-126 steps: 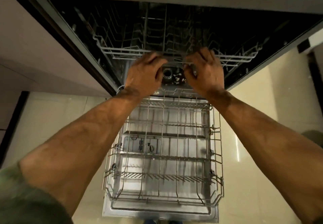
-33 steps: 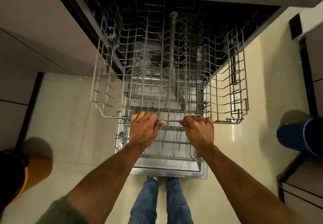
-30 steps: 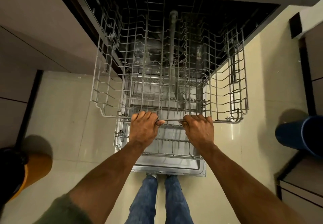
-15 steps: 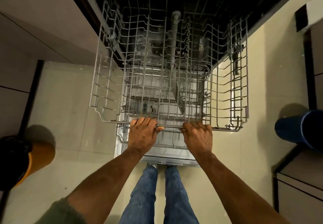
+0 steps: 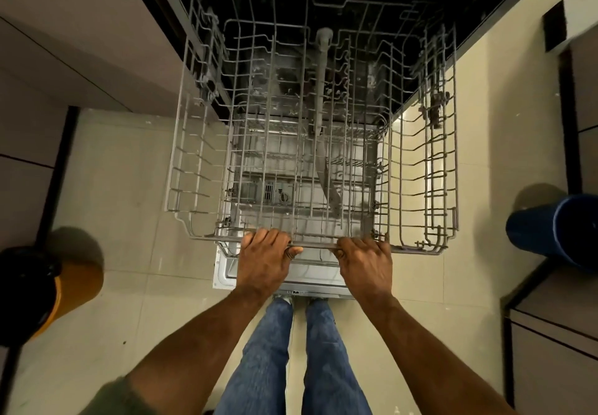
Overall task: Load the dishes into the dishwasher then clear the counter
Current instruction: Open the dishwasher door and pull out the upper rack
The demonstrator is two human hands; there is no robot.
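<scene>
Both hands (image 5: 314, 262) grip the empty upper rack (image 5: 420, 168).

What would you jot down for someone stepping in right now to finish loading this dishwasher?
Left hand: closed on the front rail of the upper rack.
Right hand: closed on the same rail, further right.
Upper rack: pulled out over the open dishwasher door, no dishes in it.
Lower rack: visible beneath through the wires, also looks empty.
Done: door open, upper rack out.
Left: everything else. No dishes or counter are in view, so fetch them, load both racks, slide them in, close the door, then clear the counter.
Mind the blue bin on the right and the yellow and black container on the left.
</scene>
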